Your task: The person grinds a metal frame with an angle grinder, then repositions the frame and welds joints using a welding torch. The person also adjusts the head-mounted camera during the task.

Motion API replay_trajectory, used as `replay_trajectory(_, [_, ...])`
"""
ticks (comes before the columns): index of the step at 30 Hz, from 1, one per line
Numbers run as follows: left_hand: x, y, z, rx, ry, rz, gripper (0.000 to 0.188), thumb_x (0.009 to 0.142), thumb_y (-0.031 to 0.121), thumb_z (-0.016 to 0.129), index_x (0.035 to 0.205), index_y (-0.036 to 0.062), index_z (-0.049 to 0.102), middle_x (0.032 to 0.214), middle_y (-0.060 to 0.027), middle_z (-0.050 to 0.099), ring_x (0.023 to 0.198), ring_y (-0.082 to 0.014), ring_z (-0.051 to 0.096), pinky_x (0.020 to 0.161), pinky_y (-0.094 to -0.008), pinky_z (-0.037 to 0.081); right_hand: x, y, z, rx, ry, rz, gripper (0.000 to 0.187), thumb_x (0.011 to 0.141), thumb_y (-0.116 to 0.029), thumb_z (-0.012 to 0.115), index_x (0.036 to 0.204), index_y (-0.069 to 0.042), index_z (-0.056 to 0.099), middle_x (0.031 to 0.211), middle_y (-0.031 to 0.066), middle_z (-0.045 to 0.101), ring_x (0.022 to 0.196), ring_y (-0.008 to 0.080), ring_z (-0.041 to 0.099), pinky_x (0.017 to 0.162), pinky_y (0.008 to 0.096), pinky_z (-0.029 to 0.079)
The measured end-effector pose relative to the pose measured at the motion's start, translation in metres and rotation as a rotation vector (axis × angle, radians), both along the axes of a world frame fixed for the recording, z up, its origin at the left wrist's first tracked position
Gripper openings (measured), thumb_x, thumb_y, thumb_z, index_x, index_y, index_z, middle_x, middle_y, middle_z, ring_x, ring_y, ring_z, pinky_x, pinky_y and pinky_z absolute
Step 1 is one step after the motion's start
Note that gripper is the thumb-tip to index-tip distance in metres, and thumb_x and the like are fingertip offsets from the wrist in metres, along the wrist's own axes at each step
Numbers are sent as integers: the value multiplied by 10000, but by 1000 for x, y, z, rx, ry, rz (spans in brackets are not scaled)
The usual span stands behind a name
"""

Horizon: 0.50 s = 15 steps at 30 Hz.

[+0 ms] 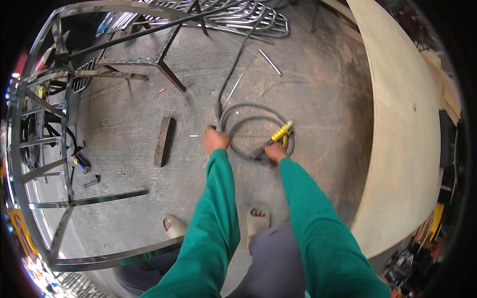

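Head view: a yellow-and-dark handheld tool (282,131) is lying within the right hand (275,152), its long axis slanting from a dark lower-left end up to a yellow upper-right end. Behind it, a loop of dark cable (248,106) is spreading across the gap between the hands. The right hand is standing nearer the tool; the left hand (216,140) is sitting apart, to its left. The right grip is holding the tool's dark section, its finger wrap partly hidden. The left grip is appearing curled on the cable at the loop's left side, fingertips not showing. Both green sleeves (217,186) are reaching forward, the right one slanting inward and the left running steeper.
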State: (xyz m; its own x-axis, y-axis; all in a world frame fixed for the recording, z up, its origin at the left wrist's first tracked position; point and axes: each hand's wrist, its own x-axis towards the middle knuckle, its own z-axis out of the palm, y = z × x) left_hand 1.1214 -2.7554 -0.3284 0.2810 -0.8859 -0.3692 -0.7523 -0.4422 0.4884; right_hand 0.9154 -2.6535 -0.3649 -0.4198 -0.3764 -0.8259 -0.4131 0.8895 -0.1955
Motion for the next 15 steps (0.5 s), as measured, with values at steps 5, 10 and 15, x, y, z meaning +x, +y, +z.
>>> replay_trajectory(5, [32, 17, -108, -182, -162, -82, 352, 832, 53, 655, 1178, 45, 725, 1207, -228, 649, 1134, -425, 599, 986, -485, 501, 3, 15, -45, -24, 15, 77, 775, 967, -627, 581, 1287, 73, 671, 1336, 294, 652, 1281, 437, 611, 1084, 469, 475])
replay_trajectory(10, [40, 26, -136, -247, -168, -77, 310, 786, 148, 752, 1095, 121, 759, 1120, -180, 629, 1092, -414, 579, 936, -508, 486, 23, 24, -64, -201, -187, -629, 398, 950, -346, 750, 1039, 32, 665, 823, 118, 678, 555, 272, 625, 485, 404, 514])
replay_trajectory(15, [45, 38, -125, -276, -311, -115, 271, 825, 219, 774, 1085, 151, 748, 1175, -137, 614, 1146, -379, 554, 932, -517, 465, 20, 11, -87, -462, -322, -935, 438, 918, -297, 708, 1144, 73, 650, 984, 171, 701, 754, 300, 692, 648, 430, 572])
